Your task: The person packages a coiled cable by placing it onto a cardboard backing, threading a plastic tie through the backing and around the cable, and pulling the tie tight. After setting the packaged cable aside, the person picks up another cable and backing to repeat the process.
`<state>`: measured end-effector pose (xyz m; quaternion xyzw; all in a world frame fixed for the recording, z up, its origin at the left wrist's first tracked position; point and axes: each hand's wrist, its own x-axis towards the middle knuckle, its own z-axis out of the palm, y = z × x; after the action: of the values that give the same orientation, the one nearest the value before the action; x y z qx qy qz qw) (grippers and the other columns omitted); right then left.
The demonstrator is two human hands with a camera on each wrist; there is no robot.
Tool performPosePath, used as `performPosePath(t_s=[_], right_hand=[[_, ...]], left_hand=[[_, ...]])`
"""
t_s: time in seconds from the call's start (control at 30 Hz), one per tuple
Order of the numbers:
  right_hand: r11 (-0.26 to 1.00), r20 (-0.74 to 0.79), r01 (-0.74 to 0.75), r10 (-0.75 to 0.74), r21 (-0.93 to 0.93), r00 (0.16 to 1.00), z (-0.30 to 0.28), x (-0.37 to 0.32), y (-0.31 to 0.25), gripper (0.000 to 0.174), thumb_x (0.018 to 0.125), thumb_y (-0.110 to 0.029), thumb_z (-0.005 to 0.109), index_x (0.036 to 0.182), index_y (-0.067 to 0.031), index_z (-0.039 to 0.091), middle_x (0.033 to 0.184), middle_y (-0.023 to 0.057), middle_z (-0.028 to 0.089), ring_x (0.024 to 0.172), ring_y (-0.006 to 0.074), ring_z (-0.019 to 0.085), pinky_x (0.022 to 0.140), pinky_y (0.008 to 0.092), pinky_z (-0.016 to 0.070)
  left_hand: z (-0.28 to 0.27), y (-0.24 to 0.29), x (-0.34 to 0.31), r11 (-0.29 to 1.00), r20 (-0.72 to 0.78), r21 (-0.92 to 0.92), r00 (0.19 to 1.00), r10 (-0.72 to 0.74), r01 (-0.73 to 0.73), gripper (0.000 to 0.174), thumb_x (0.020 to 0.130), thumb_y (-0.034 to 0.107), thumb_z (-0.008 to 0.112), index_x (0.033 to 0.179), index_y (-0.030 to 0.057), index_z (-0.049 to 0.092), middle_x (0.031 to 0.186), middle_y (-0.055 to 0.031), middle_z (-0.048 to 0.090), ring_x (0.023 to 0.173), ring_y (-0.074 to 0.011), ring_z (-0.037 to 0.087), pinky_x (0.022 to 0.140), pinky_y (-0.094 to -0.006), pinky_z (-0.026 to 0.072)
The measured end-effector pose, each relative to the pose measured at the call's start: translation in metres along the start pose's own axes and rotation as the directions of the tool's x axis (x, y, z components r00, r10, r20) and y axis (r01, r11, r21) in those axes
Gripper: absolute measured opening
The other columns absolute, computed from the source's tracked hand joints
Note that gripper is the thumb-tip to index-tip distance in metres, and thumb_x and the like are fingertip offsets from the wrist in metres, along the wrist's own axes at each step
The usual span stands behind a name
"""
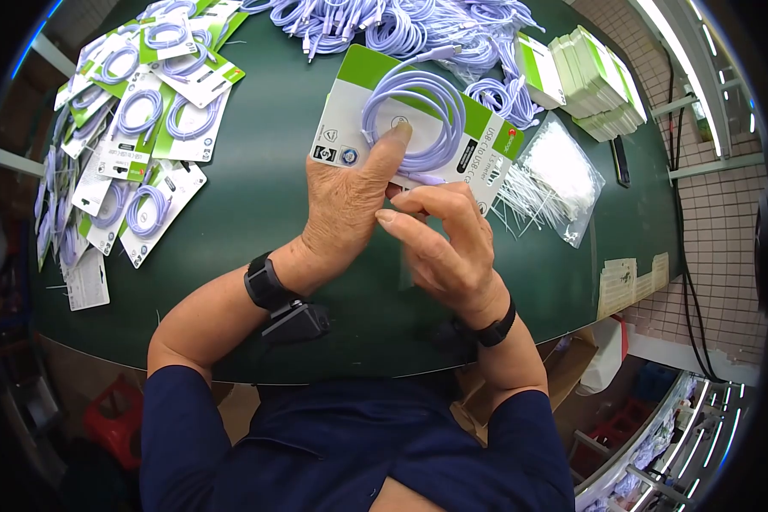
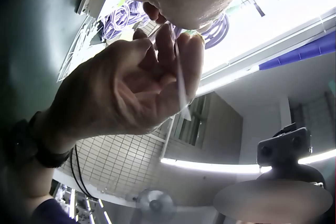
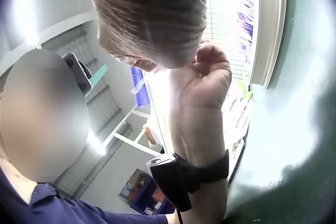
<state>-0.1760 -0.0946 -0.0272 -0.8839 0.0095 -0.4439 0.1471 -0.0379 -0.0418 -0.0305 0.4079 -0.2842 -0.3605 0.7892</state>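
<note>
My left hand (image 1: 346, 200) grips a green-and-white packaging card (image 1: 337, 115), its thumb laid over the front. On the card lies a coiled lilac USB-C cable (image 1: 431, 160), one plug sticking up past the top edge. Close by the card's lower edge is my right hand (image 1: 452, 247), fingers bent and thumb near the index fingertip. In the left wrist view a thin whitish cable tie (image 2: 181, 79) runs down from between the right hand's fingertips. The right wrist view shows the back of the card hidden largely by the hands.
Carded cables (image 1: 141, 111) pile up at the left. Loose lilac cables (image 1: 392, 30) heap along the far edge. To the right stand stacked cards (image 1: 589, 81), a plastic bag of white cable ties (image 1: 563, 175) and a dark phone-like object (image 1: 620, 162). Paper is taped near the right edge.
</note>
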Motion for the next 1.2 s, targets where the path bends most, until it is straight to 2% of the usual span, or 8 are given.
performPosePath(t_s=[0.13,0.23,0.4,0.5,0.8,0.9,1.07,1.2], right_hand=[[0.996,-0.032,0.025,-0.028,-0.091,0.999,0.001,0.001,0.000,0.046,0.068,0.012,0.080,0.110,-0.0042,0.073,0.102,0.0110,0.069,0.080,0.0251,0.067,0.067,0.0347,0.0549],[0.996,-0.058,0.018,-0.023,-0.084,0.998,0.001,-0.001,0.002,0.044,0.068,0.011,0.082,0.109,-0.0025,0.073,0.099,0.0122,0.071,0.079,0.0253,0.068,0.066,0.0345,0.0546],[0.995,-0.096,0.001,-0.010,-0.100,0.995,-0.005,-0.002,0.005,0.037,0.070,0.010,0.083,0.105,0.0002,0.073,0.094,0.0134,0.073,0.075,0.0248,0.068,0.064,0.0338,0.0540],[0.995,-0.121,-0.002,-0.010,-0.098,0.993,-0.002,-0.005,0.008,0.034,0.072,0.010,0.083,0.102,-0.0003,0.073,0.094,0.0124,0.074,0.074,0.0243,0.068,0.063,0.0331,0.0534],[0.966,-0.140,-0.045,0.010,-0.253,0.990,-0.010,0.004,0.001,0.033,0.071,0.005,0.087,0.099,-0.0037,0.072,0.094,0.0101,0.073,0.072,0.0234,0.068,0.059,0.0312,0.0519],[0.955,-0.117,-0.085,0.053,-0.283,0.992,-0.012,0.005,0.001,0.032,0.071,0.004,0.087,0.098,-0.0040,0.072,0.094,0.0104,0.073,0.073,0.0237,0.068,0.060,0.0312,0.0532],[0.959,-0.144,-0.102,0.065,-0.263,0.987,-0.004,0.000,0.007,0.022,0.074,-0.003,0.077,0.095,-0.0038,0.070,0.097,0.0064,0.072,0.073,0.0211,0.067,0.060,0.0308,0.0533],[0.967,-0.143,-0.073,0.039,-0.245,0.989,-0.004,-0.001,0.010,0.020,0.075,-0.004,0.077,0.094,-0.0041,0.069,0.095,0.0066,0.072,0.074,0.0206,0.070,0.060,0.0309,0.0543]], left_hand=[[-0.005,-0.004,-0.001,0.999,0.013,-0.003,0.999,-0.035,0.035,0.017,0.096,0.012,0.072,0.108,0.0008,0.069,0.095,-0.0033,0.071,0.075,-0.0060,0.064,0.059,-0.0232,0.0528],[-0.004,-0.009,0.000,0.994,-0.005,0.071,0.997,0.078,-0.077,0.018,0.095,0.012,0.074,0.108,0.0006,0.069,0.095,-0.0020,0.070,0.076,-0.0065,0.064,0.062,-0.0243,0.0525],[0.002,-0.005,-0.008,0.997,-0.020,0.051,0.998,0.058,-0.057,0.018,0.094,0.012,0.075,0.107,0.0006,0.069,0.094,-0.0017,0.070,0.077,-0.0068,0.064,0.064,-0.0258,0.0525],[0.004,-0.002,-0.010,0.999,-0.027,0.051,1.000,-0.001,0.002,0.017,0.094,0.012,0.075,0.105,0.0008,0.069,0.092,-0.0011,0.070,0.076,-0.0068,0.063,0.064,-0.0260,0.0521],[0.000,-0.005,-0.011,0.973,0.049,0.211,0.996,0.080,-0.088,0.016,0.094,0.012,0.075,0.104,0.0007,0.069,0.090,-0.0002,0.070,0.074,-0.0064,0.063,0.063,-0.0248,0.0513],[0.000,-0.001,-0.012,0.986,0.026,0.161,0.999,-0.038,0.033,0.017,0.094,0.012,0.076,0.106,0.0003,0.069,0.092,-0.0008,0.070,0.078,-0.0067,0.064,0.065,-0.0244,0.0515],[0.005,-0.002,-0.012,0.997,-0.004,0.056,0.998,-0.057,0.057,0.019,0.095,0.012,0.076,0.108,-0.0002,0.069,0.095,-0.0015,0.070,0.081,-0.0074,0.065,0.067,-0.0243,0.0526],[0.004,-0.002,-0.014,0.995,-0.014,-0.027,0.995,-0.098,0.098,0.019,0.096,0.012,0.075,0.110,0.0000,0.069,0.096,-0.0017,0.071,0.083,-0.0084,0.065,0.069,-0.0245,0.0539]])
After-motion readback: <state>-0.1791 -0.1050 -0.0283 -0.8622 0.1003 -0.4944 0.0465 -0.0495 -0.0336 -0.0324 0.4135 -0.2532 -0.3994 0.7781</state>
